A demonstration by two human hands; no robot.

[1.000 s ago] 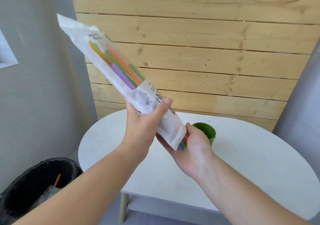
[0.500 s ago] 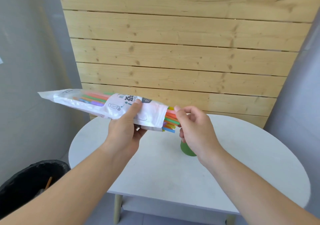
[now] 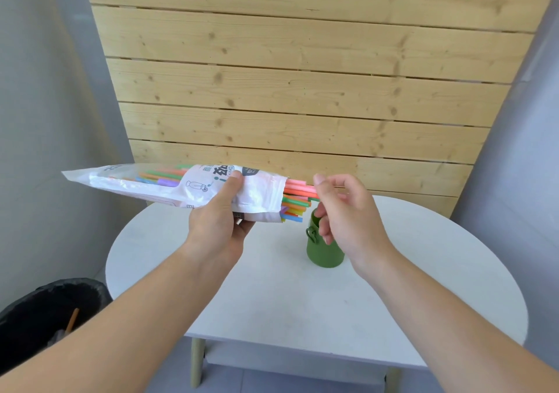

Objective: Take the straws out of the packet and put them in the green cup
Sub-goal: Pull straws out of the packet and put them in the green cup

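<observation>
My left hand (image 3: 217, 223) holds a white plastic packet (image 3: 151, 184) nearly level above the table, its open end pointing right. Several coloured straws (image 3: 295, 199) stick out of that opening. My right hand (image 3: 348, 211) is at their tips, with the thumb on top of the pink and orange straws and the fingers curled beneath, pinching them. The green cup (image 3: 323, 250) stands upright on the table just below the straw ends, partly hidden behind my right hand.
The cup stands on a white oval table (image 3: 272, 296). A black-lined bin (image 3: 45, 308) sits on the floor at the lower left. A wooden plank wall (image 3: 287, 90) rises behind the table, with grey walls on both sides.
The packet swung down from steeply tilted to nearly level. More straw length now shows at its opening, and my right hand moved from under the packet to the straw tips.
</observation>
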